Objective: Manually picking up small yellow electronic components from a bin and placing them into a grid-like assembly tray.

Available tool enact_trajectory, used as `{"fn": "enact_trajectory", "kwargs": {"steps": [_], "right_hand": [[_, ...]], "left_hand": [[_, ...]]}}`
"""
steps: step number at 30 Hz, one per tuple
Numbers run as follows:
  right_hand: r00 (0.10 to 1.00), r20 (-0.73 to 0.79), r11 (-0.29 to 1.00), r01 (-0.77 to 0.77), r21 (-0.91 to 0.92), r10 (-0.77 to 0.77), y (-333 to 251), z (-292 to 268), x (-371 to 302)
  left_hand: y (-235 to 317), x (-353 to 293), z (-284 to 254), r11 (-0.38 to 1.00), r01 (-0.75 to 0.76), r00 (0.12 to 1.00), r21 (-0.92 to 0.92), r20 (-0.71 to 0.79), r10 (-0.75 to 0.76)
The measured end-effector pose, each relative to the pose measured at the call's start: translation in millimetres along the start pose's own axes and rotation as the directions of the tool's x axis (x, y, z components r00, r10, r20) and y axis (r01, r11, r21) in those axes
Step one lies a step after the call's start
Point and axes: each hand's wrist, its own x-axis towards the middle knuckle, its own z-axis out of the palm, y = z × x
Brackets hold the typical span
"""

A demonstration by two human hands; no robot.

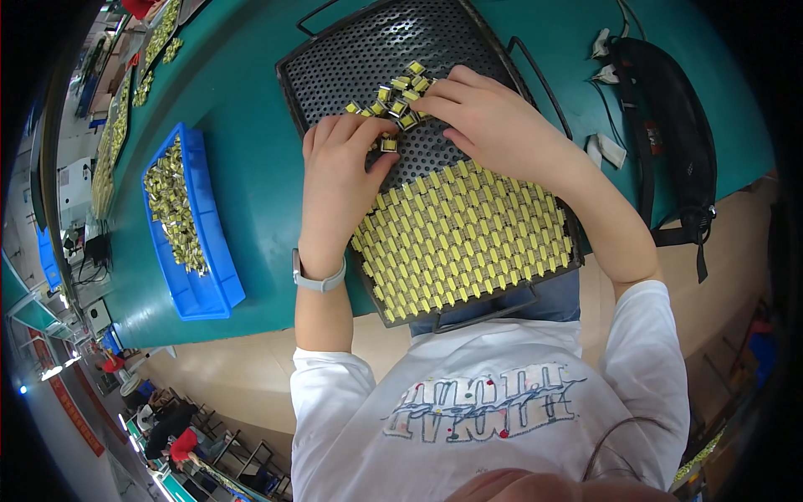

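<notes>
A black perforated metal tray [335, 82] lies on the table in front of me. Its near half carries tight slanting rows of small yellow-topped components [464, 234], which look like little wound transformers. Farther up, a loose heap of the same components [401, 99] rests on the bare holes. My left hand [339, 163], with a grey-banded watch on its wrist, is closed, with one yellow transformer [389, 145] between thumb and index finger. From the right, my right hand [485, 117] reaches its bent fingertips onto the heap, thumb held apart from them.
To the left stands a blue plastic bin [219, 251] partly filled with more components. A black pouch with straps [677, 125] and white-ended cables [606, 151] lie at the right. Wire handles [544, 84] stick out from the tray. Other people work in the far left background.
</notes>
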Motion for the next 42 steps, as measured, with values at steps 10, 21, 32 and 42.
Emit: {"fn": "enact_trajectory", "kwargs": {"steps": [10, 21, 32, 42], "right_hand": [[1.0, 0.002, 1.0, 0.01, 0.019, -0.01, 3, -1, 3], [0.996, -0.035, 0.958, -0.071, 0.276, 0.084, 0, -1, 3], [0.959, 0.171, 0.622, -0.278, 0.732, 0.227, -6, -17, 8], [0.964, 0.194, 0.518, -0.263, 0.814, 0.184, -7, -16, 8]], "left_hand": [[4, 0, -2, 0.999, -0.05, 0.996, -0.012, 0.073, 0.051], [13, 0, -1, 0.678, 0.244, 0.957, -0.694, 0.06, -0.283], [17, -1, -6, 0.572, 0.204, 0.974, -0.795, 0.107, -0.199], [16, 0, -4, 0.649, 0.127, 0.981, -0.75, 0.0, -0.192]]}}
